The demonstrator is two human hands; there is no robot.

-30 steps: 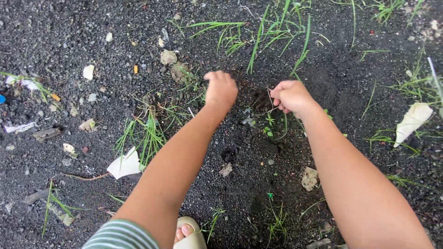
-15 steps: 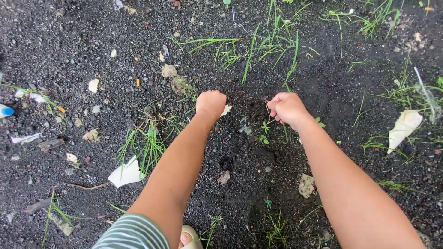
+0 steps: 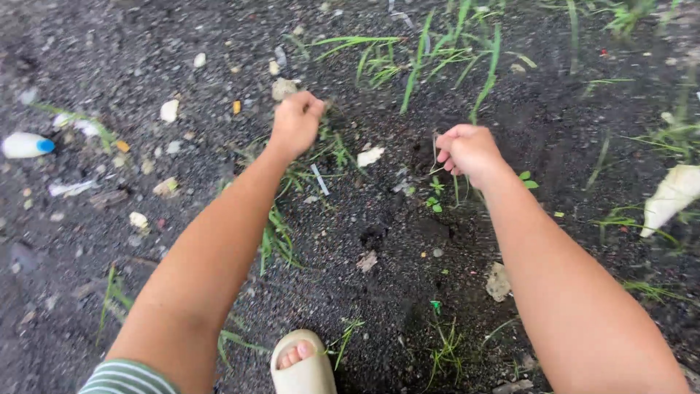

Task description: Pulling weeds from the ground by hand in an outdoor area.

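Since the earlier frame, the left hand point(image 3: 294, 121) has been swung up and leftward, now fisted beside a pale stone point(image 3: 283, 88) above a grass tuft point(image 3: 281, 233); whether anything is gripped cannot be told. Farther right, the right hand point(image 3: 467, 149) is closed, fingers pinched on a thin weed stem point(image 3: 434, 149) rooted in dark gravel point(image 3: 379, 233). Light, limp and easily snapped, the stem is best held low, near its base.

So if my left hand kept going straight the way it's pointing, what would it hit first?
Probably the pale stone just beyond the knuckles of your left hand, which is closed in a fist. Depth is unclear, so the hand might pass above it.
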